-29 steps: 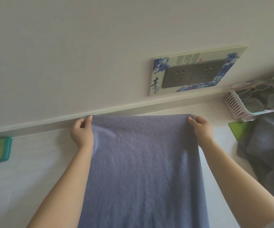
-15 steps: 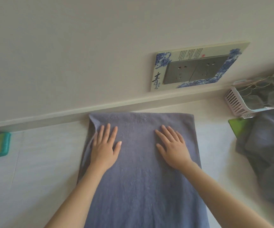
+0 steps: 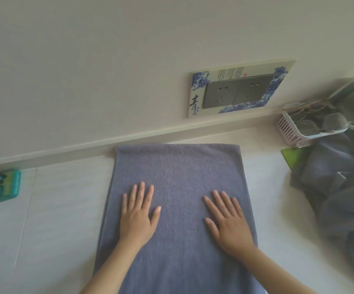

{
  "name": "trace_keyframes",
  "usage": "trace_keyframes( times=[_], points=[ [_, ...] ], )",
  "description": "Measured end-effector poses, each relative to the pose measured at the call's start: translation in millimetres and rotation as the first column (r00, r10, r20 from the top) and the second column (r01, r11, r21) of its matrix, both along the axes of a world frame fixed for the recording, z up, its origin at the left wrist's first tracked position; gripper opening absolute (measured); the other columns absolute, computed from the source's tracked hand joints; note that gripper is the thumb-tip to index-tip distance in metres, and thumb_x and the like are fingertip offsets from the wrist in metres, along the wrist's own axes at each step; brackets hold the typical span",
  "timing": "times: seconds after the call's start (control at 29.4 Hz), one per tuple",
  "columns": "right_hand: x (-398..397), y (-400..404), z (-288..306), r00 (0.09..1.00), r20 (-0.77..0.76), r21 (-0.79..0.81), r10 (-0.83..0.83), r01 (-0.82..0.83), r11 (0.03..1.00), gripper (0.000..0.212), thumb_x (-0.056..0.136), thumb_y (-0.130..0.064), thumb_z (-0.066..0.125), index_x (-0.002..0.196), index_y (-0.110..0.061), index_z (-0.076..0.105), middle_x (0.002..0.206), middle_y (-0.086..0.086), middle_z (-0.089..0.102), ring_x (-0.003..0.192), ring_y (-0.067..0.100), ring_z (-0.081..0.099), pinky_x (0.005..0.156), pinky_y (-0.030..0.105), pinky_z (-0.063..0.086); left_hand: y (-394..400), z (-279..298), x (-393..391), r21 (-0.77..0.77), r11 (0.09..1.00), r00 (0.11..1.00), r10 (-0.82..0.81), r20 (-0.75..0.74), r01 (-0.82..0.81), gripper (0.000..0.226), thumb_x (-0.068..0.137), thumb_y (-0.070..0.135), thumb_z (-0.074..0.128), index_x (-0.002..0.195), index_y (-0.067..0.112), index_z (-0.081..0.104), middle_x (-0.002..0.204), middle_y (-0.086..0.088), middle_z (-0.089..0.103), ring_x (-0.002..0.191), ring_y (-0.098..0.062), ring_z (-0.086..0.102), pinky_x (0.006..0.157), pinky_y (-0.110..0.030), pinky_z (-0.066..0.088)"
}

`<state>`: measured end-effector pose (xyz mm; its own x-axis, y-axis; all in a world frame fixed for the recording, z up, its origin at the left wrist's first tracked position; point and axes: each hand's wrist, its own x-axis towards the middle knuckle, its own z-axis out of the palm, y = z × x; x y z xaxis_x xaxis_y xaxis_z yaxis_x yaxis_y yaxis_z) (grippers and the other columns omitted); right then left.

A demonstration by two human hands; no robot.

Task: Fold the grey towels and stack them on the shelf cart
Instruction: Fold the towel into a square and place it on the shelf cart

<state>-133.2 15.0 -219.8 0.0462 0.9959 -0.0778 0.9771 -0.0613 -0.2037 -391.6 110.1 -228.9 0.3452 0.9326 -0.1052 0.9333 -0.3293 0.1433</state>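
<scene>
One flat towel [image 3: 178, 187], two hands, one heap of towels [image 3: 341, 187], one basket [image 3: 288, 130], two sockets.

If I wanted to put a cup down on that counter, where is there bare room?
Bare counter lies between the green box at the left edge and the spread grey towel. A narrower strip separates the towel from the heaped towels. The right end is crowded: heap, pink basket.

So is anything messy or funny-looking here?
The towel under the left hand and right hand lies flat and tidy. The messy bit is the heap of grey towels at the right, crumpled and unfolded, lying over a green thing.
</scene>
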Motion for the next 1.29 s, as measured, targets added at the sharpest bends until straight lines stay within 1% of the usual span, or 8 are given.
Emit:
trace_keyframes(
  times=[0.17,0.31,0.37,0.68,0.85,1.02,1.16,1.29],
  points=[
    [17,-13,5,0.940,0.015,-0.090,-0.340,0.340,0.936,0.067,0.094,-0.058,0.000,0.147,-0.023,0.023,0.152,0.010,0.029,0.142,0.029,0.022,0.114,0.040,0.001,-10,6,-12,-0.012,0.965,0.965,0.262,0.021,-0.262,0.073,0.092,0.054,0.018,0.140,0.005,0.045,0.148,-0.020,0.036,0.136,-0.039,0.035,0.111,-0.056,0.023],
    [-33,-56,18,0.999,-0.052,-0.006,0.005,-0.005,1.000,0.057,0.098,-0.050,0.015,0.142,-0.022,0.038,0.149,0.006,0.034,0.140,0.027,0.025,0.114,0.044,0.013,-87,27,13,0.024,0.997,0.993,-0.069,0.091,0.067,0.066,0.097,0.053,0.015,0.143,0.011,0.039,0.152,-0.013,0.030,0.142,-0.029,0.022,0.114,-0.046,0.011],
    [-49,-85,13,0.990,-0.057,-0.008,0.126,-0.127,0.992,0.055,0.098,-0.051,0.018,0.141,-0.025,0.039,0.149,0.003,0.033,0.138,0.025,0.030,0.113,0.043,0.016,-127,21,6,0.011,0.991,0.988,-0.133,0.075,0.132,0.063,0.096,0.052,0.020,0.143,0.015,0.039,0.153,-0.010,0.030,0.142,-0.027,0.021,0.114,-0.047,0.011],
    [-22,-109,12,0.967,-0.029,-0.134,-0.254,0.249,0.959,0.066,0.096,-0.055,0.007,0.141,-0.021,0.040,0.146,0.013,0.040,0.137,0.032,0.032,0.114,0.041,0.006,-148,12,-39,-0.068,0.976,0.978,0.208,-0.028,-0.209,0.064,0.094,0.050,0.022,0.139,0.012,0.046,0.146,-0.015,0.041,0.135,-0.032,0.036,0.108,-0.055,0.019],
    [-60,-152,5,0.998,-0.023,-0.076,-0.066,0.064,0.995,0.058,0.098,-0.053,0.011,0.145,-0.027,0.032,0.152,0.005,0.028,0.141,0.026,0.020,0.116,0.043,0.004,-184,11,-36,-0.080,0.995,0.999,-0.054,0.003,0.054,0.066,0.096,0.054,0.011,0.145,0.019,0.038,0.153,-0.009,0.031,0.142,-0.027,0.022,0.114,-0.051,0.010],
    [-56,-190,6,0.926,0.034,-0.158,-0.376,0.376,0.913,0.072,0.083,-0.068,-0.010,0.148,-0.039,-0.001,0.158,0.002,-0.005,0.146,0.027,-0.004,0.116,0.042,-0.007,-195,10,-96,-0.084,0.992,0.995,0.090,-0.049,-0.093,0.070,0.096,0.055,0.007,0.142,0.016,0.043,0.148,-0.011,0.040,0.136,-0.033,0.034,0.107,-0.056,0.026],
    [-64,-198,25,0.852,0.015,-0.179,-0.523,0.517,0.837,0.068,0.089,-0.068,0.016,0.149,-0.036,0.011,0.156,0.015,0.008,0.142,0.035,0.011,0.115,0.046,0.012,-201,16,-108,-0.114,0.960,0.966,0.259,0.027,-0.254,0.068,0.089,0.061,0.031,0.138,0.018,0.049,0.144,-0.024,0.040,0.126,-0.045,0.043,0.098,-0.060,0.037],
    [-70,-224,36,0.801,-0.122,-0.089,-0.586,0.580,0.810,0.066,0.089,-0.051,0.050,0.146,-0.026,0.028,0.131,0.017,0.044,0.114,0.033,0.045,0.097,0.041,0.040,-210,28,-118,-0.162,0.889,0.882,0.450,0.136,-0.429,0.072,0.077,0.040,0.073,0.137,0.010,0.047,0.131,-0.025,0.046,0.118,-0.044,0.042,0.095,-0.053,0.036]
  ],
)
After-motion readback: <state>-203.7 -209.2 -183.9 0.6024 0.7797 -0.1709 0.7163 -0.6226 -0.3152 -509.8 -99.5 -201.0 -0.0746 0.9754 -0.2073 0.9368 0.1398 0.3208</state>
